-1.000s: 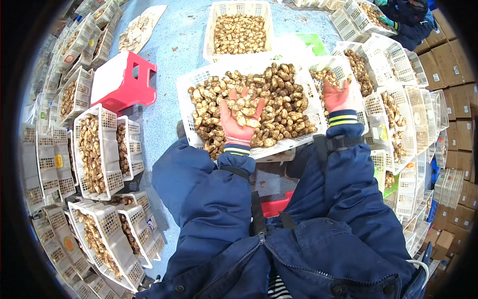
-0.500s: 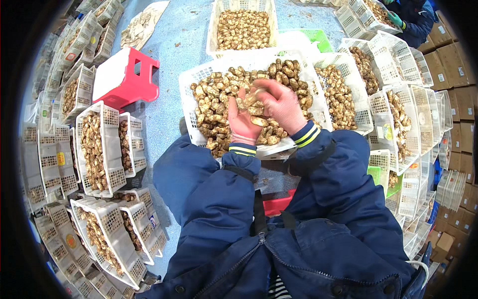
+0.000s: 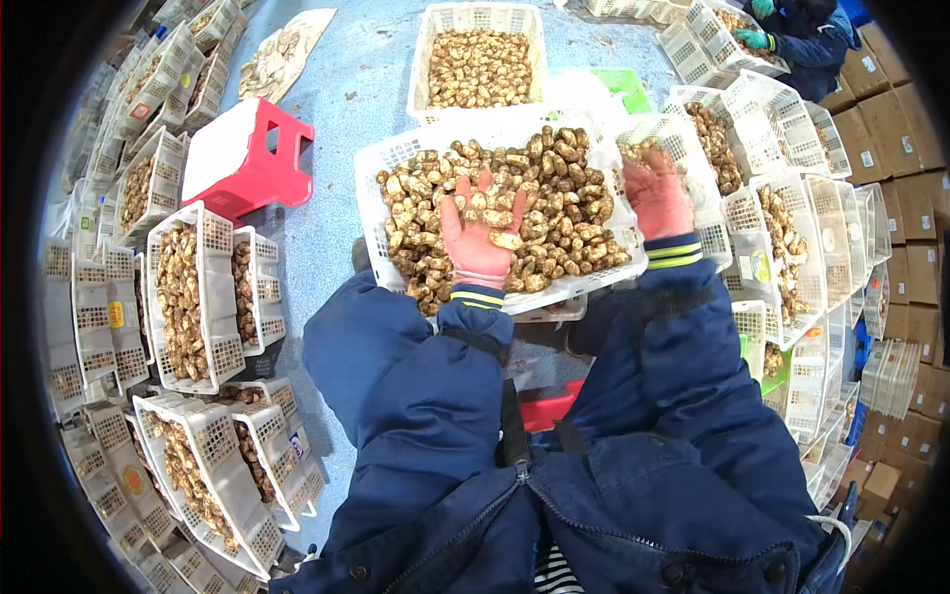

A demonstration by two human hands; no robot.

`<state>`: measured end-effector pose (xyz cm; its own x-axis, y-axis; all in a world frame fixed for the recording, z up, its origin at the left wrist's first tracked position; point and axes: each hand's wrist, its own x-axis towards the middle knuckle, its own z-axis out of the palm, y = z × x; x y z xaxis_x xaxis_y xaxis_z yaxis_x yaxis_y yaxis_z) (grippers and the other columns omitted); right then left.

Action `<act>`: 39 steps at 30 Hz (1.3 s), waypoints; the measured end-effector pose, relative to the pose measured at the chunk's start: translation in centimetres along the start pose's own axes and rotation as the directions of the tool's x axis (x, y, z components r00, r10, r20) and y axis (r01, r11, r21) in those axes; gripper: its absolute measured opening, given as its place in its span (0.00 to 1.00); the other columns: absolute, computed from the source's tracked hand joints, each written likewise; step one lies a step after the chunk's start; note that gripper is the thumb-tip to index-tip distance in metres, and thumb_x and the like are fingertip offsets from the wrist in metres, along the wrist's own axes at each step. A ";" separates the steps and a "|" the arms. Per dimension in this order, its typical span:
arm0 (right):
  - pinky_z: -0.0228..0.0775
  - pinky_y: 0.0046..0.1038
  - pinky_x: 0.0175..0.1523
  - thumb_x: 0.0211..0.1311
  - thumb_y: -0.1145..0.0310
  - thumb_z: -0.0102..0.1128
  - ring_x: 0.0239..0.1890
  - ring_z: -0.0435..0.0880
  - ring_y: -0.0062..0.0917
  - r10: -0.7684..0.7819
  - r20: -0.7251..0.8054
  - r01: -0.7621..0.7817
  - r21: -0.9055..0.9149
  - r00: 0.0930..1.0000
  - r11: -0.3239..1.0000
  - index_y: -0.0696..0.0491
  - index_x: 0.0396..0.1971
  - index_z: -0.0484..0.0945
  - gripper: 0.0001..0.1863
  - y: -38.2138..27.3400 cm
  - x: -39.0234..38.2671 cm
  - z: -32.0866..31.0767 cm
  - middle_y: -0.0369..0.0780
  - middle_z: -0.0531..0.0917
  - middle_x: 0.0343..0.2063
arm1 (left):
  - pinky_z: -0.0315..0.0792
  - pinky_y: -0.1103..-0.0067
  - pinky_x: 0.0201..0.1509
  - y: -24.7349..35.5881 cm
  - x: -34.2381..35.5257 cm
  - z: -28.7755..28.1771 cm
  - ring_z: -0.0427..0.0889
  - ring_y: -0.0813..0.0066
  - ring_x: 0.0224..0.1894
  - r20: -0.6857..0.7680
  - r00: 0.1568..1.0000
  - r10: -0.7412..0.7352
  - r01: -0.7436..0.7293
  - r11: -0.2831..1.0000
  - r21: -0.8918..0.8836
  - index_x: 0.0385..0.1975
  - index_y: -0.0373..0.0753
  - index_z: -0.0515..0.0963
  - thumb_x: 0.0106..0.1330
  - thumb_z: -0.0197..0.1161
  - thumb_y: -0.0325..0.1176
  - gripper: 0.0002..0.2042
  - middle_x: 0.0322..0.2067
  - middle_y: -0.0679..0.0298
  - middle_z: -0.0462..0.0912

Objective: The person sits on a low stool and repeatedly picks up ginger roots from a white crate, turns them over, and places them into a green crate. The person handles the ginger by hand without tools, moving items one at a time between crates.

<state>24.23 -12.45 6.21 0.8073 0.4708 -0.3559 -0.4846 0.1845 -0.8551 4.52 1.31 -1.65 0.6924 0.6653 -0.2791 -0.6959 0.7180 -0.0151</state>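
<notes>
A white plastic crate (image 3: 381,153) full of mottled brown-and-cream tubers (image 3: 569,188) stands tilted in front of me. Over its middle my left hand (image 3: 479,243) is palm up with the fingers apart, and a few tubers (image 3: 506,240) rest on its palm and fingers. My right hand (image 3: 659,201) is beyond the crate's right rim, above a second white crate (image 3: 714,233), which also has tubers in it. Its fingers are spread, and no tuber shows in them. The hand and forearm hide much of that second crate.
Another tuber-filled crate (image 3: 421,59) stands beyond the front one. A red-and-white stool (image 3: 223,163) is at the left on the blue floor. Stacked crates (image 3: 213,297) line both sides. Far right, a person in green gloves (image 3: 757,40) works at a crate, near cardboard boxes (image 3: 896,129).
My right hand has moved away from the left palm, rightward over the second crate. The left hand stays over the front crate with tubers on it, its fingers more spread.
</notes>
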 end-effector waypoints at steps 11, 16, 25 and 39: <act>0.75 0.26 0.46 0.58 0.74 0.62 0.43 0.83 0.26 0.094 0.585 0.205 -0.424 0.806 0.882 0.58 0.54 0.73 0.22 7.5 -5.5 6.8 0.42 0.83 0.43 | 0.72 0.57 0.56 0.7 0.1 0.1 0.76 0.56 0.51 0.009 0.998 0.061 -0.062 0.970 0.234 0.60 0.49 0.66 0.74 0.46 0.50 0.20 0.55 0.63 0.73; 0.78 0.24 0.44 0.60 0.69 0.66 0.38 0.83 0.22 0.146 0.523 -0.158 -0.022 0.840 0.987 0.61 0.62 0.65 0.32 5.6 -4.0 6.2 0.37 0.80 0.37 | 0.74 0.66 0.49 0.8 -0.2 0.8 0.77 0.67 0.52 -0.045 0.999 -0.006 0.020 0.949 0.314 0.55 0.53 0.71 0.73 0.50 0.49 0.16 0.55 0.68 0.75; 0.73 0.27 0.53 0.59 0.78 0.60 0.49 0.79 0.26 0.166 0.597 -0.153 -0.073 0.785 0.986 0.65 0.63 0.63 0.31 5.8 -5.2 7.1 0.45 0.77 0.53 | 0.70 0.65 0.50 1.0 0.2 0.4 0.77 0.67 0.53 -0.103 0.994 -0.033 0.061 0.955 0.290 0.53 0.54 0.73 0.72 0.49 0.52 0.16 0.55 0.68 0.77; 0.73 0.20 0.46 0.58 0.77 0.58 0.44 0.80 0.21 -0.298 -0.041 0.266 -0.347 0.954 0.899 0.60 0.62 0.66 0.29 -9.6 -13.0 -21.0 0.41 0.79 0.50 | 0.71 0.51 0.61 0.8 -1.5 1.9 0.71 0.56 0.58 0.230 0.964 -0.131 0.114 0.990 0.087 0.49 0.47 0.74 0.72 0.51 0.49 0.15 0.53 0.58 0.74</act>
<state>25.51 -38.43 11.14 0.9279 0.3591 -0.1004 -0.1042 -0.0087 -0.9945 3.24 1.25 0.56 0.8029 0.5943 -0.0460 -0.5932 0.8042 0.0368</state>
